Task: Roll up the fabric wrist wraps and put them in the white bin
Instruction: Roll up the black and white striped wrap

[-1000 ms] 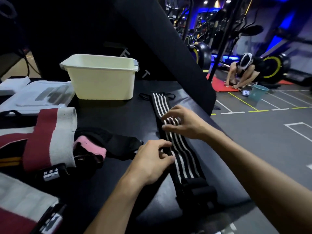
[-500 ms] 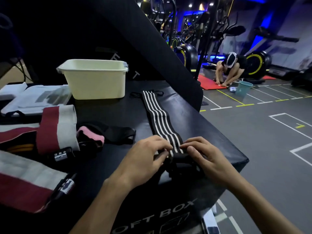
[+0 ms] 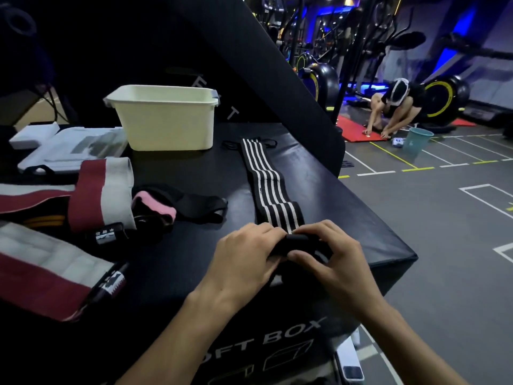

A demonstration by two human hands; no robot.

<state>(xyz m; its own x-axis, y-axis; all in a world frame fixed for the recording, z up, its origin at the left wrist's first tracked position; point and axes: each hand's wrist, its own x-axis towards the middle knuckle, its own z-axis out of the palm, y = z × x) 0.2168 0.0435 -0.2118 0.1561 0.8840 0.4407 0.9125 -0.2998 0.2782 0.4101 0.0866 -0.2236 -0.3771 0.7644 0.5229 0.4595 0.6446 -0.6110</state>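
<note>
Head view, the only one supplied. The black wrist wrap with white stripes lies flat on the black soft box, its long axis running straight away from the person toward the white bin. Its near end is gathered into a small black roll at the box's front edge. The left hand and the right hand both curl their fingers round that roll, one at each side, thumbs underneath. Neither hand is nearer; they sit level on the work.

Judgement: rolling has just begun, and most of the strap is unrolled. The roll must travel forward along the strap's axis, toward the bin, which stands well beyond the strap's far end. Further wraps, red-and-white and pink-and-black, lie unrolled to the left.
</note>
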